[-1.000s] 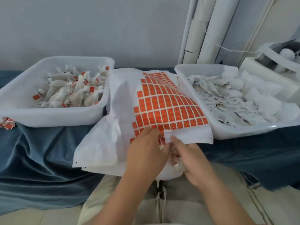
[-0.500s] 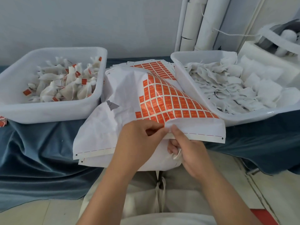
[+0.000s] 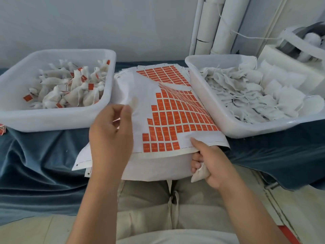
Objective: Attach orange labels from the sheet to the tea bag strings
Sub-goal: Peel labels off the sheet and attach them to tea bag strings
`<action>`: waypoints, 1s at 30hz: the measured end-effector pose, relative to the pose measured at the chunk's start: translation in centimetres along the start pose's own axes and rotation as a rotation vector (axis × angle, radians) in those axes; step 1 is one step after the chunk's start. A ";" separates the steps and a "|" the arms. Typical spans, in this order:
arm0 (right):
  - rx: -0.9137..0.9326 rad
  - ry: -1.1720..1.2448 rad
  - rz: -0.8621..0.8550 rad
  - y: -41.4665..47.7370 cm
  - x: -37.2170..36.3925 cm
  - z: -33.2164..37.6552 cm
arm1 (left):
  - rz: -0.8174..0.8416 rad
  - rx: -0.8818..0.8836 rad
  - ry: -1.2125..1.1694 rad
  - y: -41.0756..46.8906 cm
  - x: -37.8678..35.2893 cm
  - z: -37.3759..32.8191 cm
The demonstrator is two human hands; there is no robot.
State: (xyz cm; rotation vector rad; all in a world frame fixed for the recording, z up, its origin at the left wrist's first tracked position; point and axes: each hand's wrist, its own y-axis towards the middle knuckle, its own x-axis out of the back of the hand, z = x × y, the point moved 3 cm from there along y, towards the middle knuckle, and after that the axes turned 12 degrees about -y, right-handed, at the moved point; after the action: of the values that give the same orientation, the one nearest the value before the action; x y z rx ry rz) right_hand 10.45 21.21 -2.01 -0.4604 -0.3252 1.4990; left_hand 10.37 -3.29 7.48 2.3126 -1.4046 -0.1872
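Mid-peel, seemingly: your right grip (image 3: 209, 164) clutched a tea bag (image 3: 198, 175) below the sheet (image 3: 140, 88); your left grip (image 3: 110, 136) pinched over it, contents unclear. Next: label that bag.

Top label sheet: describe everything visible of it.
The top label sheet is white paper-like backing carrying a grid of small orange labels; its left part is bare, so the labels end in steps. It bows upward on a stack of similar sheets between the left tub and right tub, near edge overhanging the blue cloth. The right hand, gripping a tea bag, lays its thumb on the near right edge. The left hand hovers over the bare part; contact unclear.
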 end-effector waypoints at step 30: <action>0.585 -0.266 0.153 -3.8 -3.9 6.9 | 0.484 0.579 -0.733 -4.8 -5.7 -0.1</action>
State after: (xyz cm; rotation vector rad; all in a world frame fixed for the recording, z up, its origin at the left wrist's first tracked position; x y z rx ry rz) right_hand 10.25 17.90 6.10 0.1853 -0.0465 1.7198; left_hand 11.52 3.60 4.93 2.3250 -2.6313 -0.5848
